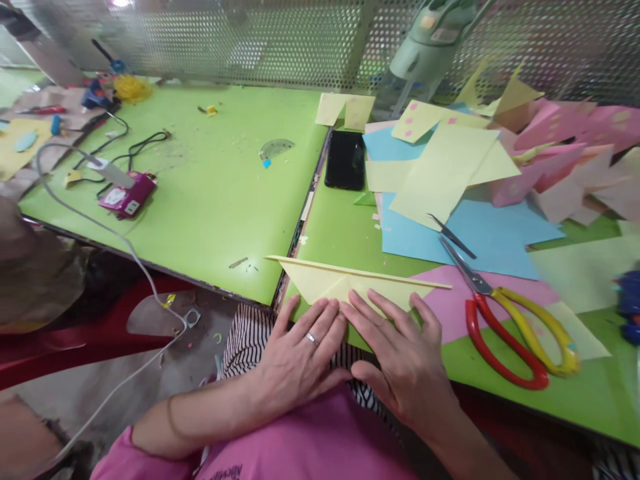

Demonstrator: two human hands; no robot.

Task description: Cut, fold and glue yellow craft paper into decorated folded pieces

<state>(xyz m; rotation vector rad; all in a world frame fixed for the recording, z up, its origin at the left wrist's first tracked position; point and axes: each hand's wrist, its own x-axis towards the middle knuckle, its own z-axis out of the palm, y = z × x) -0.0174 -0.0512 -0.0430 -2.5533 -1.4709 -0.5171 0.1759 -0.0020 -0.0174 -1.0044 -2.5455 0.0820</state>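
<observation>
A pale yellow sheet of folded paper (320,281) lies at the front edge of the green table, with a narrow folded strip along its far side. My left hand (303,347) rests flat with its fingertips on the paper's near edge; a ring shows on one finger. Beside it, my right hand (400,353) presses its spread fingers on the same paper, further right. Neither hand grips anything. To the right of my right hand lie scissors (483,287) with one red and one yellow handle, blades partly over pink paper (440,307).
Tweezers (453,237) lie on blue paper (495,230) under loose yellow sheets (445,170). A black phone (345,160) and a water bottle (417,63) stand beyond. Leftward are a protractor (277,148), a purple power strip (129,195) and a white cable (133,250) crossing the table edge.
</observation>
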